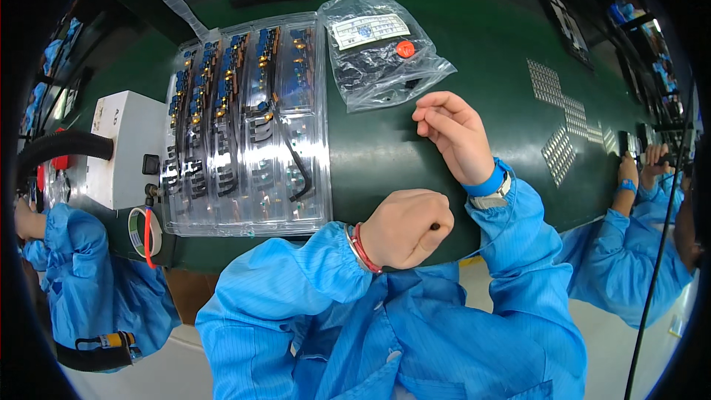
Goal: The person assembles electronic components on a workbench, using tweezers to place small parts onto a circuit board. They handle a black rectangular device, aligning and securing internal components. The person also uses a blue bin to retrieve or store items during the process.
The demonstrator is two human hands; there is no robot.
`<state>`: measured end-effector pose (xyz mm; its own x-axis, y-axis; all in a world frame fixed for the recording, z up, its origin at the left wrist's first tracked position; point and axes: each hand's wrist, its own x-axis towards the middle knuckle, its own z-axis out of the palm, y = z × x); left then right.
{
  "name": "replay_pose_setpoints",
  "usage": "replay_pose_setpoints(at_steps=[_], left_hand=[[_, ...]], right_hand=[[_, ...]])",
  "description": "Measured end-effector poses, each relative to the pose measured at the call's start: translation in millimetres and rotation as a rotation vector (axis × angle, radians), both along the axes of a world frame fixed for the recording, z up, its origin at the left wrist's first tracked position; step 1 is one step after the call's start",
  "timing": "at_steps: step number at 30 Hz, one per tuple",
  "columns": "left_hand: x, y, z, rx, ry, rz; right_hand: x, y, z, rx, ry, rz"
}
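Note:
My left hand [407, 228], with a red bracelet at its wrist, is closed in a fist just over the table's near edge. A small black piece [435, 227] shows between its thumb and fingers; the rest is hidden. My right hand [458, 137], in a blue wristband, is raised farther off to the right. Its thumb and fingertips are pinched together, and whatever is between them is too small to make out. Beyond it lies a clear plastic bag [370, 67] of dark contents with a white label and a red round sticker. A clear tray [321, 178] holds black flex cables [229, 115] with blue and gold ends.
A white box [127, 150] with a black hose [67, 147] stands left of the tray, near a tape roll [138, 233]. Sheets of small silvery pieces [559, 155] lie on the green table [385, 148] at right. Co-workers in blue sit on both sides [629, 259].

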<state>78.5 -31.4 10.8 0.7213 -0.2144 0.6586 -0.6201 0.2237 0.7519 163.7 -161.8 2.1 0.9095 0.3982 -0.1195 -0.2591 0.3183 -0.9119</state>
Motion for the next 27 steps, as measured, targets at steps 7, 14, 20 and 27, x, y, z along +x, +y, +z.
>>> replay_pose_setpoints(at_steps=[7,14,20,27], left_hand=[[-0.4,4.5,-0.7,0.101,-0.103,-0.063],[-0.3,4.8,-0.3,0.086,-0.101,-0.074],[0.1,4.2,-0.3,0.088,-0.093,-0.061],[-0.8,4.5,-0.8,0.096,-0.083,-0.051]], right_hand=[[0.4,-0.2,-0.3,0.011,-0.004,0.006],[0.0,-0.6,-1.2,0.009,-0.002,0.004],[0.4,-1.1,-1.2,0.007,-0.002,0.005],[0.3,-0.1,-1.6,0.007,-0.004,0.012]])
